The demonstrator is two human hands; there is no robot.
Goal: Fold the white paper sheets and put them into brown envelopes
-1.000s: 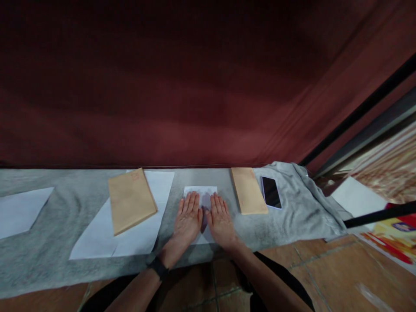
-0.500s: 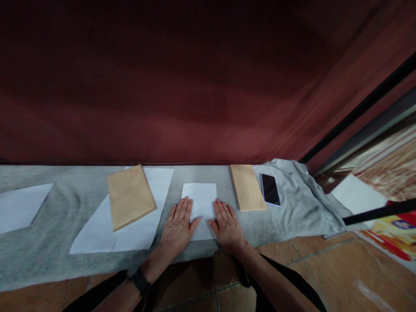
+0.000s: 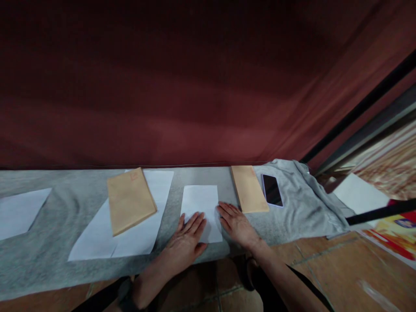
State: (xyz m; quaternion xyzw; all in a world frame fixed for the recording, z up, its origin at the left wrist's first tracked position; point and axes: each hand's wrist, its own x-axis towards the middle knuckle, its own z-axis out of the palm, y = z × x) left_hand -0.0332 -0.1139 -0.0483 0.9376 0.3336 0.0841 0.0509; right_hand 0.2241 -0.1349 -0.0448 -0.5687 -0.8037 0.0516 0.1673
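A small white sheet of paper (image 3: pixel 199 197) lies flat on the grey cloth in front of me. My left hand (image 3: pixel 186 242) rests on its lower left part, fingers stretched out and a little apart. At the sheet's right edge lies my right hand (image 3: pixel 238 225), its fingers extended and fingertips touching the border. Just beyond the right hand is a stack of brown envelopes (image 3: pixel 249 190). Left of the sheet, a larger brown envelope stack (image 3: pixel 130 199) sits on white paper sheets (image 3: pixel 94 238).
A phone (image 3: pixel 272 190) lies right of the narrow envelopes, beside bunched grey cloth (image 3: pixel 302 199). More white paper (image 3: pixel 22 210) is at the far left. A red curtain (image 3: pixel 195 143) hangs behind. Dark bars (image 3: pixel 360 104) and a colourful package (image 3: pixel 396 229) stand at the right.
My left hand has slid down and inward across the sheet. My right hand has shifted right, off most of the paper to its edge. The view has moved slightly.
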